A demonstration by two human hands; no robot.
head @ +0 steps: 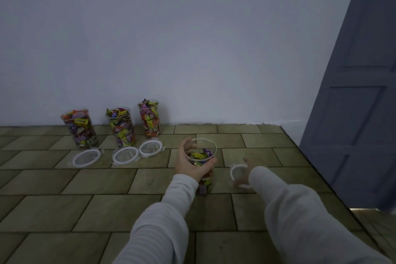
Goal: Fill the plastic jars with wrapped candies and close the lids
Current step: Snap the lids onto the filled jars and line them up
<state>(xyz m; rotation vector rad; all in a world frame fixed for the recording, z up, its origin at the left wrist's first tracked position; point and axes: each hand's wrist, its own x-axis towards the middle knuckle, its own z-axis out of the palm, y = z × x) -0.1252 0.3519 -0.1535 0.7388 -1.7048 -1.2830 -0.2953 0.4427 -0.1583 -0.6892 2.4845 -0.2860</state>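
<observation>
At frame centre the left hand (pixel 188 163) grips an open jar (pixel 202 164) partly filled with candies (pixel 199 156). Just right, the blurred right hand (pixel 243 175) touches a lid (pixel 235 172); its grip cannot be told. Three full jars (pixel 122 127) with lids (pixel 125 155) stand left, by the wall (pixel 192 38).

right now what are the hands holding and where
The left hand grips the open candy jar around its upper wall. The right hand is at the loose lid; whether it grips it cannot be told.
</observation>
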